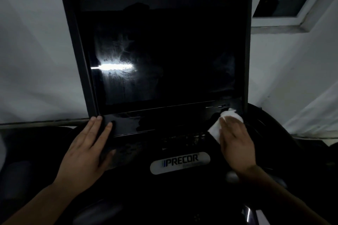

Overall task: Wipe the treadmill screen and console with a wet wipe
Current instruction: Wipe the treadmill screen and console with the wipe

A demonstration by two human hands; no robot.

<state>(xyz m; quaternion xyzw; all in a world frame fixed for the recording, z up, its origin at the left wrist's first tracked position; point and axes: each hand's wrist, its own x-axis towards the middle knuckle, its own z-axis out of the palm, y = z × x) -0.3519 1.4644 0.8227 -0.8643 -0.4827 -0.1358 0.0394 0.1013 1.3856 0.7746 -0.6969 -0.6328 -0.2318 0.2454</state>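
The black treadmill screen (164,56) fills the middle of the head view, dark, with damp streaks and a bright glare on its left side. Below it runs the glossy console panel (139,124) with button rows and a silver PRECOR badge (180,163). My right hand (236,142) presses a white wet wipe (217,128) flat against the panel's lower right corner. My left hand (87,150) lies flat on the panel's lower left corner, fingers apart, holding nothing.
A white wall (33,51) stands behind the screen on both sides. A framed window (292,0) sits at the upper right. A dark curved handrail (270,124) runs behind my right hand. The lower console is in deep shadow.
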